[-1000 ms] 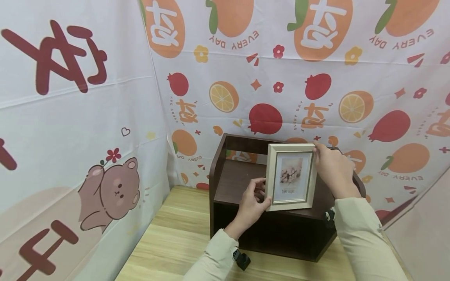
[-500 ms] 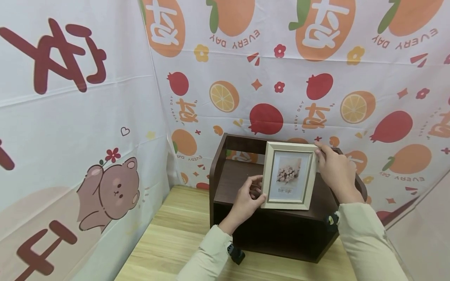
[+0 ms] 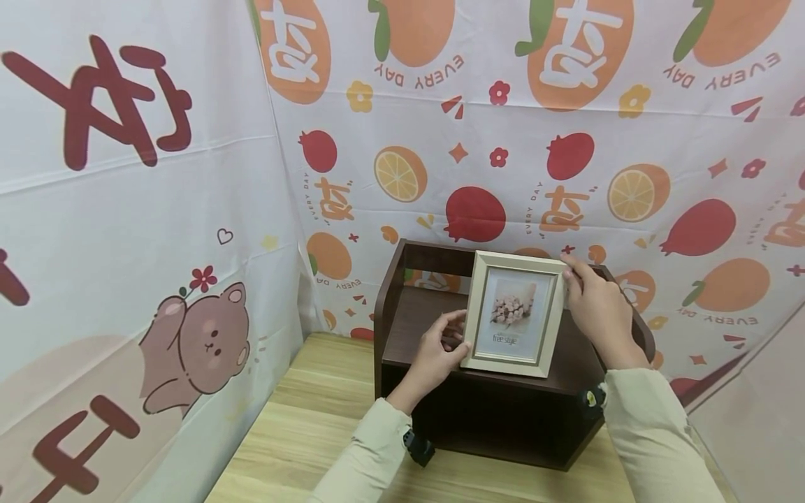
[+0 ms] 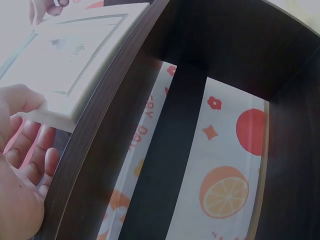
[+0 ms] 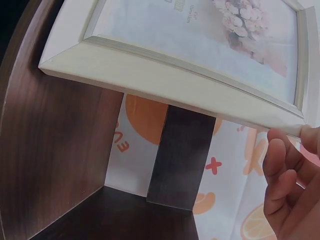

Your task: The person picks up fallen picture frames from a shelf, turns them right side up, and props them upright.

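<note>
A cream picture frame [image 3: 512, 314] with a flower print inside stands at the front edge of the upper board of a dark brown shelf unit [image 3: 415, 321], facing the head camera and leaning slightly. My left hand [image 3: 434, 353] pinches its lower left corner; in the left wrist view the thumb [image 4: 25, 99] lies on the front face while the other fingers curl below and behind. At the upper right corner, my right hand [image 3: 600, 307] holds the frame between thumb and fingertips, which also shows in the right wrist view [image 5: 295, 185]. The frame's back is hidden.
The shelf unit's side panels and back rail rise around the upper board, with a dark open compartment [image 3: 497, 419] below. It stands on a light wood table [image 3: 302, 419]. Printed cloths [image 3: 402, 112] hang behind and to the left.
The picture frame has shifted a little left and turned slightly, its lower edge swinging left. Both hands keep hold of it; the left hand has moved left with it.
</note>
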Action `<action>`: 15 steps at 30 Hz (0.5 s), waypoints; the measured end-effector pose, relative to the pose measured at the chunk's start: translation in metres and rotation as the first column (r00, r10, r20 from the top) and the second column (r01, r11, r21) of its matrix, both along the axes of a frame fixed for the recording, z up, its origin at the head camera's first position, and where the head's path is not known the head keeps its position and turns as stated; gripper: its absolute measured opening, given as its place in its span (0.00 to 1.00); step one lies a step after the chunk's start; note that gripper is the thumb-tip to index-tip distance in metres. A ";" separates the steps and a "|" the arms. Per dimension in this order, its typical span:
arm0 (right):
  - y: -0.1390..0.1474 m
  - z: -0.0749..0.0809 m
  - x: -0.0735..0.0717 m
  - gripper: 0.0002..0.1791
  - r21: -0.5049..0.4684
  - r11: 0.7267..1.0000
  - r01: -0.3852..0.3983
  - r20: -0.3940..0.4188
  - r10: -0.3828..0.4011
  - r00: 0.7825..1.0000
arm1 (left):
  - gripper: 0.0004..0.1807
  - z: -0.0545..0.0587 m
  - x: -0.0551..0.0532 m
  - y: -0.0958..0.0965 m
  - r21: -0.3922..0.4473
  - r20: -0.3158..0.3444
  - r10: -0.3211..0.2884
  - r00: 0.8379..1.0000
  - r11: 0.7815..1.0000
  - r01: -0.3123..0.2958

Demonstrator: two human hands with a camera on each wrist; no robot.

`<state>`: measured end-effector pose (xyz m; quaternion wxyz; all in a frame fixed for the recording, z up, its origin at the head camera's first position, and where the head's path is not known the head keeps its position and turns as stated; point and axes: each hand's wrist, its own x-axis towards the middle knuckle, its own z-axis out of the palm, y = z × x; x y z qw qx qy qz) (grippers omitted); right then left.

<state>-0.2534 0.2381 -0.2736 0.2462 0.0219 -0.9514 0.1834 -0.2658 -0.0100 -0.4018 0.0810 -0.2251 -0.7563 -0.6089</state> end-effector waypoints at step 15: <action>0.000 -0.005 0.002 0.24 -0.055 0.998 -0.010 -0.028 0.008 1.000 | 0.28 -0.001 -0.005 -0.001 -0.009 0.033 0.008 0.999 1.000 -0.007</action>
